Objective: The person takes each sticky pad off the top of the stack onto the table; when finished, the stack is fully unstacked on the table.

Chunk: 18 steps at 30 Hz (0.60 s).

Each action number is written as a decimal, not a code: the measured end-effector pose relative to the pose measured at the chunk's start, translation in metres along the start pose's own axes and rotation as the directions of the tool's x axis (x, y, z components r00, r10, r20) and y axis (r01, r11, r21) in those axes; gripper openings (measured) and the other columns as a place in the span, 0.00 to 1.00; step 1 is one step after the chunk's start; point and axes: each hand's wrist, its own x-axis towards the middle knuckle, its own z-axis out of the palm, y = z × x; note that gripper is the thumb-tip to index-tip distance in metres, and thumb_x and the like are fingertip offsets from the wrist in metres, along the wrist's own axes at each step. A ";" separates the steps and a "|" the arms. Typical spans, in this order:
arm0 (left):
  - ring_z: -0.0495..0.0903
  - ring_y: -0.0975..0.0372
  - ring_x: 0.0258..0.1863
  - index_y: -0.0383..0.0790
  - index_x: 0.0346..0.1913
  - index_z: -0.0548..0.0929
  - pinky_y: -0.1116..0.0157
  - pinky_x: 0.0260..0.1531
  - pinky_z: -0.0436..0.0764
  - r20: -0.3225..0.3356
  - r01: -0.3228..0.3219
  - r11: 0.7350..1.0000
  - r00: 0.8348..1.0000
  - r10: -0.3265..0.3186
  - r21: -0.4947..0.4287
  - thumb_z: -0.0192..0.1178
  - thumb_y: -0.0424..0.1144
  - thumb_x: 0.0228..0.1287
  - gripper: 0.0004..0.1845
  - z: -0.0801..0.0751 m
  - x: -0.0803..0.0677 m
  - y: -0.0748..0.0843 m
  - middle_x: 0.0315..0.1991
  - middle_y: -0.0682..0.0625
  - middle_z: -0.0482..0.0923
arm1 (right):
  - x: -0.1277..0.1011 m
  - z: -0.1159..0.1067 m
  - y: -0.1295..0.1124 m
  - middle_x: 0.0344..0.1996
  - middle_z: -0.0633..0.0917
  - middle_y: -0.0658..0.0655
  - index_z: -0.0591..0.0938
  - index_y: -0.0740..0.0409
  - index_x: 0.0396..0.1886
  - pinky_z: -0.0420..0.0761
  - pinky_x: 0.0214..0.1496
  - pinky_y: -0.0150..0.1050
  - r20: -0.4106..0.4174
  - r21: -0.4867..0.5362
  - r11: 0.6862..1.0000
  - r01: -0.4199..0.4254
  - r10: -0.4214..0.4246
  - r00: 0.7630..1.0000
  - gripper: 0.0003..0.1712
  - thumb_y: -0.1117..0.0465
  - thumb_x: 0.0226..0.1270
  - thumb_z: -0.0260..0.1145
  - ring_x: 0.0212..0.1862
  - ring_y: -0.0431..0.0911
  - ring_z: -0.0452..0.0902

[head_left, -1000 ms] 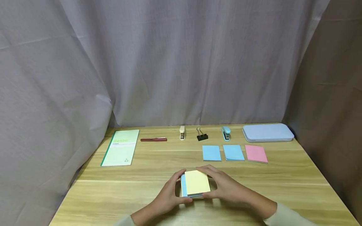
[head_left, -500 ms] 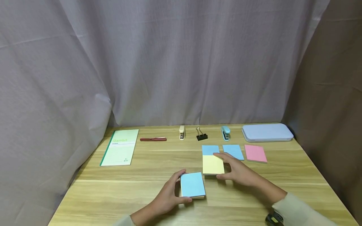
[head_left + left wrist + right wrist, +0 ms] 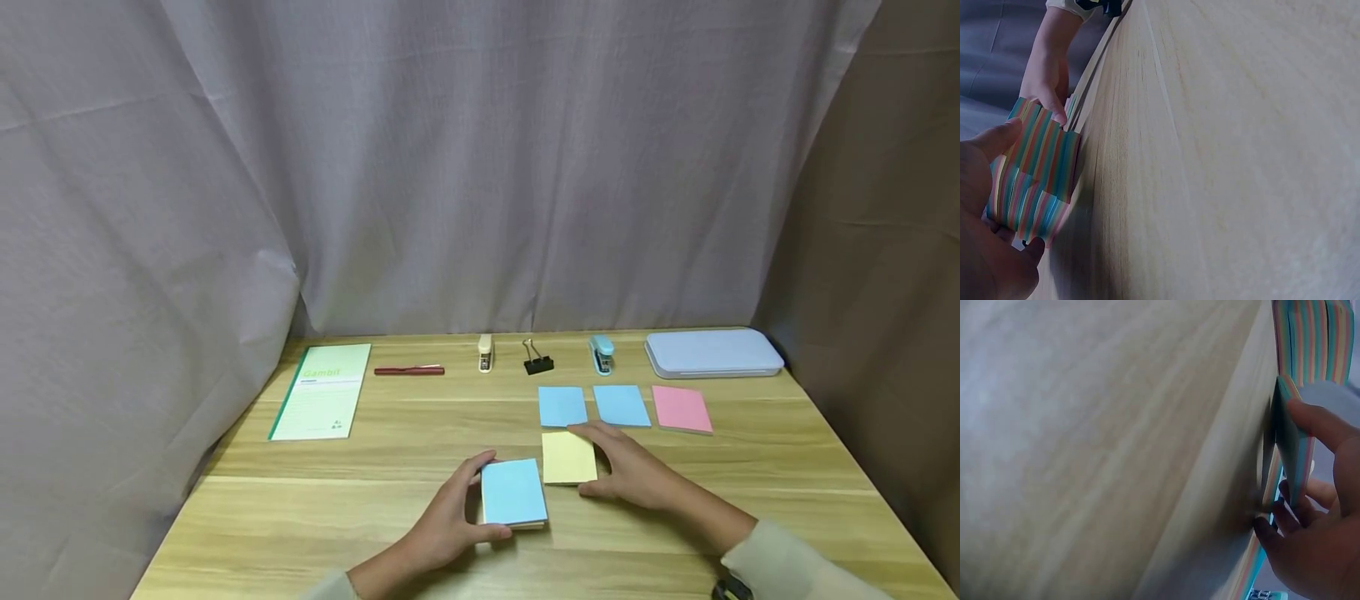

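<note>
A stack of sticky-note pads [image 3: 512, 492] with a blue pad on top lies near the table's front middle. My left hand [image 3: 474, 498] grips its left side, thumb at the far corner and fingers at the near corner. In the left wrist view the stack's striped side [image 3: 1035, 169] sits in that hand [image 3: 985, 206]. Just right of the stack and a little farther back is a yellow pad [image 3: 568, 457], which my right hand [image 3: 603, 463] holds by its right edge. The right wrist view shows fingers curled round that pad's edge [image 3: 1291, 444].
Along the back edge lie a green notebook [image 3: 321, 402], a red pen [image 3: 408, 371], a beige stapler [image 3: 485, 353], a black binder clip [image 3: 537, 359], a blue stapler [image 3: 601, 354] and a pale blue case [image 3: 712, 352]. Two blue pads [image 3: 562, 406] and a pink pad [image 3: 681, 408] lie behind the yellow one.
My right hand lifted the yellow pad off the stack, carried it right and back, then drew it slightly nearer. The blue pad now tops the stack. The left hand stayed put.
</note>
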 end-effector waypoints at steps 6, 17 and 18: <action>0.67 0.56 0.72 0.41 0.79 0.61 0.49 0.74 0.62 -0.003 0.003 1.000 1.000 -0.003 -0.004 0.81 0.43 0.52 0.54 0.001 -0.001 0.000 0.70 0.55 0.72 | -0.004 0.001 -0.004 0.69 0.74 0.63 0.70 0.53 0.76 0.73 0.65 0.67 0.013 -0.046 0.999 -0.011 0.012 1.000 0.52 0.49 0.54 0.83 0.70 0.65 0.68; 0.67 0.53 0.72 0.42 0.78 0.61 0.49 0.75 0.60 -0.003 -0.005 1.000 1.000 0.005 -0.031 0.82 0.42 0.52 0.54 0.000 0.001 0.000 0.71 0.55 0.71 | -0.005 -0.004 -0.010 0.72 0.70 0.67 0.68 0.56 0.77 0.69 0.69 0.69 0.022 -0.054 0.999 0.000 0.001 1.000 0.51 0.49 0.57 0.81 0.72 0.68 0.65; 0.67 0.53 0.73 0.41 0.78 0.61 0.49 0.75 0.60 -0.001 -0.007 0.999 1.000 0.007 -0.036 0.81 0.41 0.52 0.54 0.000 0.001 0.000 0.71 0.55 0.71 | -0.006 -0.005 -0.013 0.73 0.70 0.66 0.68 0.56 0.77 0.69 0.69 0.69 0.023 -0.054 0.999 0.002 0.000 1.000 0.51 0.49 0.57 0.81 0.72 0.68 0.65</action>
